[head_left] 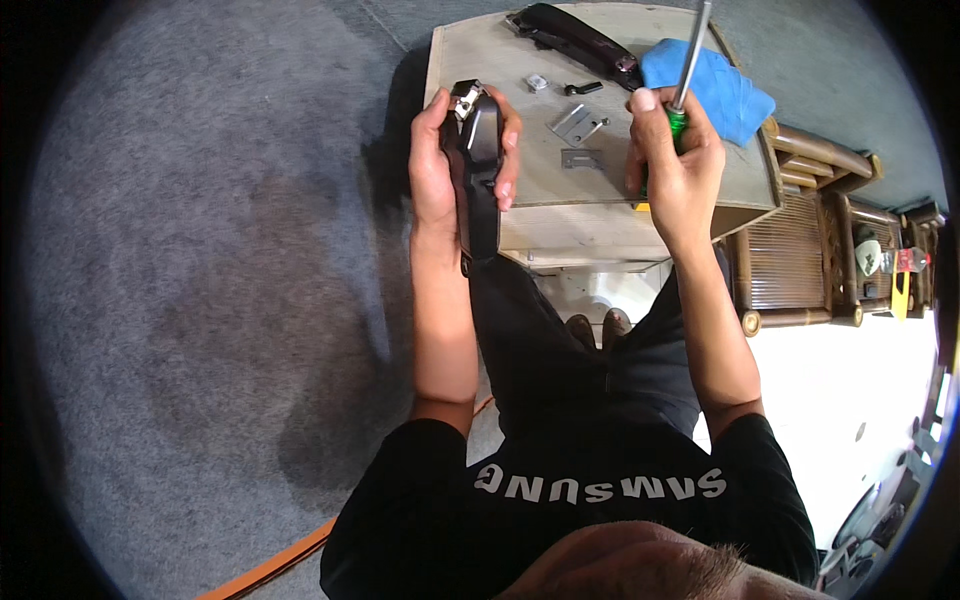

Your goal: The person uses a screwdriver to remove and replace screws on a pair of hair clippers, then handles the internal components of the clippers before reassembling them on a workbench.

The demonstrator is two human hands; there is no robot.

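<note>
My left hand (436,165) grips a black hair clipper (478,180) upright, its metal head at the top with no blade visible on it. In my right hand (675,165) is a screwdriver (694,55) with a green handle, its metal shaft pointing up. Between the hands, loose parts lie on the pale wooden table (520,215): a metal blade plate (576,123), a thin flat blade (580,159), a small black lever (582,89) and a small clear piece (537,82). A second dark clipper (575,45) lies behind them, beside a folded blue cloth (710,85).
Bamboo furniture (785,250) stands to the right, with a white item (866,255) and a red-capped bottle (912,260) on it. My legs and shoes (615,325) are below the table. A grey surface (230,250) fills the left, with an orange strip (265,560) low there.
</note>
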